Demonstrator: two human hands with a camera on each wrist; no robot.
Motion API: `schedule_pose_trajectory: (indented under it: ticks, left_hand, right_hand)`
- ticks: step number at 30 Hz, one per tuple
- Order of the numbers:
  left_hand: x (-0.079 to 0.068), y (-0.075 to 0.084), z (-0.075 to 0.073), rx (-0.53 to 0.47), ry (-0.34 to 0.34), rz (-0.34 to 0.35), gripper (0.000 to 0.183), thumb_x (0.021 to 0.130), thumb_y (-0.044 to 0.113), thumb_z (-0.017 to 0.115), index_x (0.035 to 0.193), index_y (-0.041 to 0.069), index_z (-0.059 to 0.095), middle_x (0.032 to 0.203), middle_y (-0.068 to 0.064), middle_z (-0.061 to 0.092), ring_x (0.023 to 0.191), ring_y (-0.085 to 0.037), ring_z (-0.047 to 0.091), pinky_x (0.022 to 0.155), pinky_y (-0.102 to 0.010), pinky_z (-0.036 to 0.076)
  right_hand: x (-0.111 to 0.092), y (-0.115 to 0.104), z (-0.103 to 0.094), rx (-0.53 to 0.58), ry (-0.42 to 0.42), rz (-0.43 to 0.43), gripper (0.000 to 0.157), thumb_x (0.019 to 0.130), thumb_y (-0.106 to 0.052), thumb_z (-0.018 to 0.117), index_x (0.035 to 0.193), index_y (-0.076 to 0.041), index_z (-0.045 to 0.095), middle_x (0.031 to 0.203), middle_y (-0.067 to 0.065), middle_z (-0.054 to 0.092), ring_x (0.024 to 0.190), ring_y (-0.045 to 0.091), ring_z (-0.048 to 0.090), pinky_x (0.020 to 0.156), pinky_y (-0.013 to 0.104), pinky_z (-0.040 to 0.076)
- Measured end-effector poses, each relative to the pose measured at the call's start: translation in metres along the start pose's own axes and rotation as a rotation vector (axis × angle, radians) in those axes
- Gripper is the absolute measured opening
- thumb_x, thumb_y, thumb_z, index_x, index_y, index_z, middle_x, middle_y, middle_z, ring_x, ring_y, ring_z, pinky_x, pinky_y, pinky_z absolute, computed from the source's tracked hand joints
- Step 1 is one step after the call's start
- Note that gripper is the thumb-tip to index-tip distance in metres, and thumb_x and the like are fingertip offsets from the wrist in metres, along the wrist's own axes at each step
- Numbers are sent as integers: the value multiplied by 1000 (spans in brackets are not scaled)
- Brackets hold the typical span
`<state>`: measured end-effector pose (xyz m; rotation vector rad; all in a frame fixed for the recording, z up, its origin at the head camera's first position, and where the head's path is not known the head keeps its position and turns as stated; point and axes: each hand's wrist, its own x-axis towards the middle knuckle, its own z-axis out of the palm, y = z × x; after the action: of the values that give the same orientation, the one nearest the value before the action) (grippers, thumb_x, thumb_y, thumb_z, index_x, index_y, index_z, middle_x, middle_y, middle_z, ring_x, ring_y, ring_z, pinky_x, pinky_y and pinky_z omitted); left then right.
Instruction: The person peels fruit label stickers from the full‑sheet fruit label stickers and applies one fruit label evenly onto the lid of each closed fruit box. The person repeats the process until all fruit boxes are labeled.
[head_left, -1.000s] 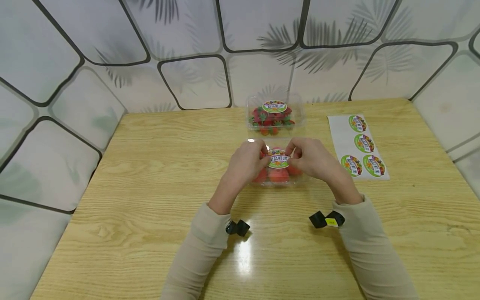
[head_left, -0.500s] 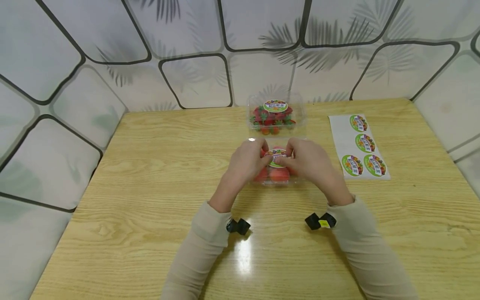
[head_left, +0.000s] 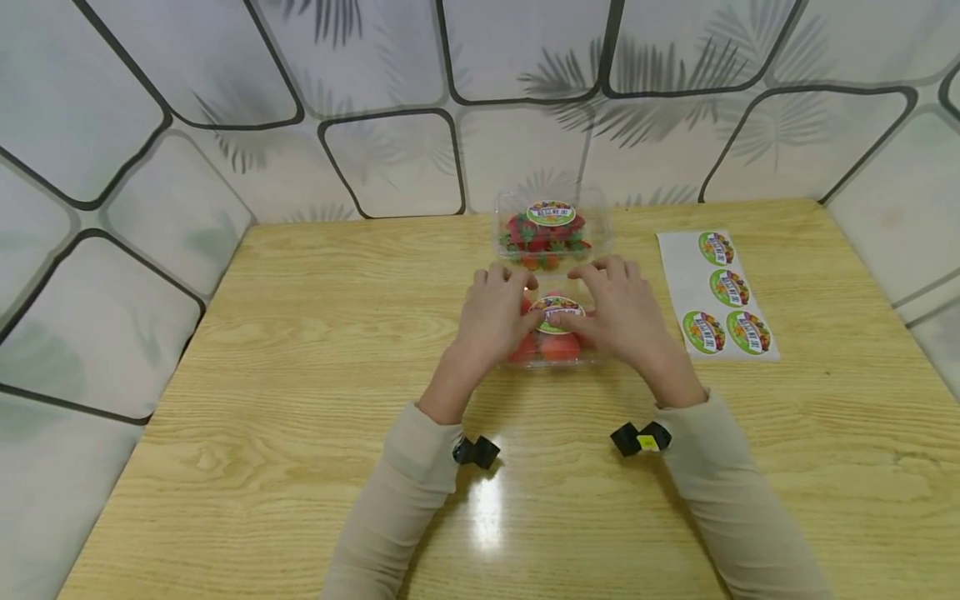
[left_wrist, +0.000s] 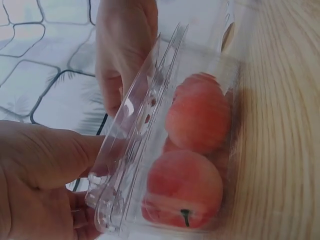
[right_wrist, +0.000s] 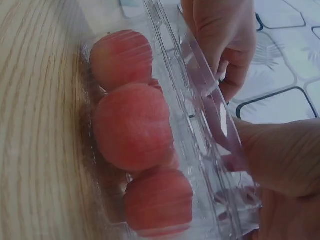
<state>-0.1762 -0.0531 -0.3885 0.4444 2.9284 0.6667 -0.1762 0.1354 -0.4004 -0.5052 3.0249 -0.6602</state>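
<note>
A clear plastic fruit box (head_left: 525, 364) with a closed lid sits on the table, holding several round pinkish-red peaches (right_wrist: 132, 125). In the left wrist view, a peach (left_wrist: 182, 187) shows a small green stem. An oval fruit label (head_left: 558, 305) lies on the lid's top. My left hand (head_left: 489, 315) rests over the lid's left side, its thumb at the label's left part. Across from it, my right hand (head_left: 628, 315) spreads its fingers over the right side, thumb on the label's right part. The thumbs cover parts of the label's edges.
Behind stands another clear box of strawberries (head_left: 542, 237), with a like label (head_left: 551, 213) on its lid. A white sticker sheet (head_left: 681, 271) bearing several oval labels lies to the right. A patterned wall (head_left: 525, 150) borders the wooden table (head_left: 315, 400).
My right hand has moved left and its fingers have gone from pinching the label's edge to spreading over the lid. The left fingers have loosened too, with the thumb still at the label.
</note>
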Motion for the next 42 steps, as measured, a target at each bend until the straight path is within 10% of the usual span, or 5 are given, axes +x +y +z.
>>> schedule_pose_trajectory:
  ticks: [6, 17, 42]
  left_hand:
    - [4, -13, 3, -110, -49, 39, 62, 98, 33, 64, 150, 13, 38, 154, -18, 29, 142, -39, 24, 113, -57, 27]
    - [6, -25, 10, -168, -159, 93, 70, 103, 46, 47, 159, 14, 18, 162, -13, 14, 149, -38, 7, 116, -62, 18]
    - [8, -13, 23, -166, 5, -1, 43, 108, 20, 37, 151, 15, 36, 158, -17, 24, 147, -38, 17, 109, -62, 31]
  right_hand:
    - [3, 7, 0, 80, -103, 0, 80, 91, -47, 69, 151, -5, 38, 150, 24, 35, 138, 51, 28, 107, 69, 28]
    - [4, 16, 4, 268, -115, 5, 80, 90, -48, 70, 149, -6, 37, 149, 25, 28, 140, 47, 20, 109, 65, 27]
    - [8, 20, 16, 333, 55, -32, 37, 104, -11, 47, 138, 4, 50, 137, 30, 42, 132, 50, 33, 109, 63, 25]
